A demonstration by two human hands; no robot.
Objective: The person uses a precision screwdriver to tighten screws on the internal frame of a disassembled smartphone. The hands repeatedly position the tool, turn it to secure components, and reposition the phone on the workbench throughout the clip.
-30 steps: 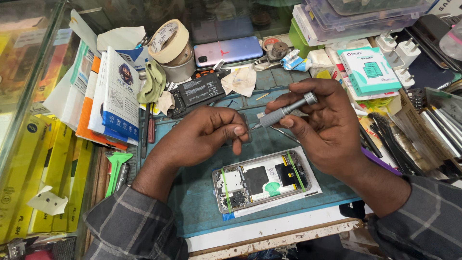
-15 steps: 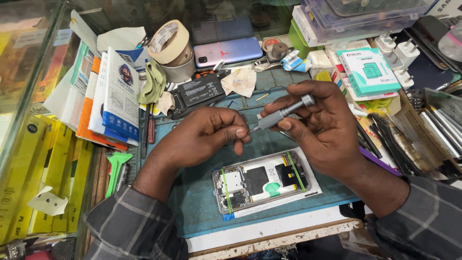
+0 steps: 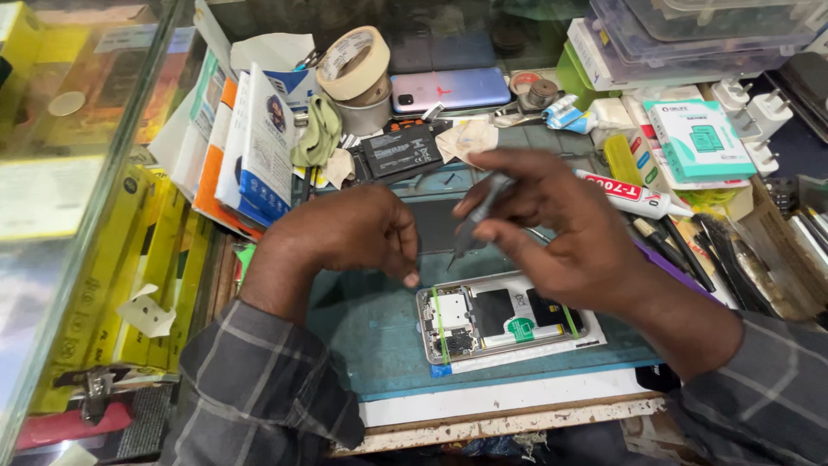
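Right hand (image 3: 561,233) has swung its grey screwdriver (image 3: 474,220) tip-down toward the opened phone (image 3: 500,319) on the blue mat (image 3: 371,336). Left hand (image 3: 354,233) curled, contents unclear. Seat tip square, press lightly.

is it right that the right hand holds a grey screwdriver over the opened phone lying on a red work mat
Not quite: the head view shows the work mat is blue-green, not red. The rest holds: the right hand holds a grey screwdriver over the opened phone lying on that mat.
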